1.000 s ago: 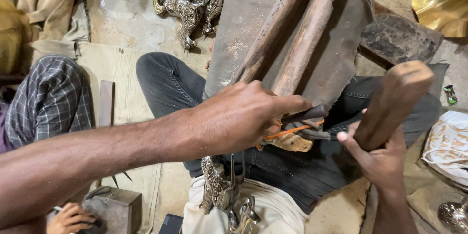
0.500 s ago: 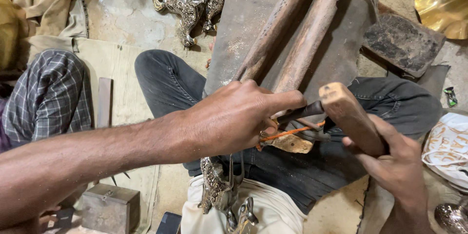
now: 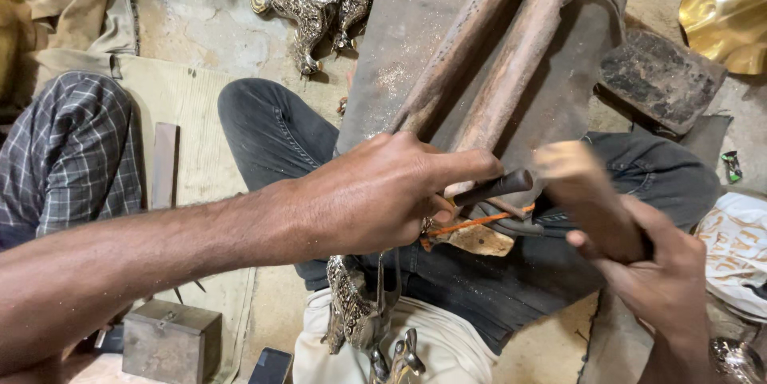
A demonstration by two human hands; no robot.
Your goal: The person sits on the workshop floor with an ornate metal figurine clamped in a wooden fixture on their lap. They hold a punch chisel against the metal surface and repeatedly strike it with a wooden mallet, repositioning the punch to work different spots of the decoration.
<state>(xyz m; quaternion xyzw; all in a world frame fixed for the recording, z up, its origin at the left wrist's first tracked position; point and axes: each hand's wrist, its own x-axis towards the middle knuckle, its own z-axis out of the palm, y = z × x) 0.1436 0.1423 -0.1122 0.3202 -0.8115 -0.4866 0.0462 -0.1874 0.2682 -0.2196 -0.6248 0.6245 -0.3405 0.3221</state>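
Head view: the left hand point(image 3: 383, 200) has its fingers closed round a dark metal punch point(image 3: 494, 189), tip on the ornate silvery figure point(image 3: 355, 312) in the lap. The right hand point(image 3: 655, 272) grips a blurred wooden mallet point(image 3: 583, 192). The figure looks heavy, rigid and slippery; its worked spot is hidden, probably under the left palm.
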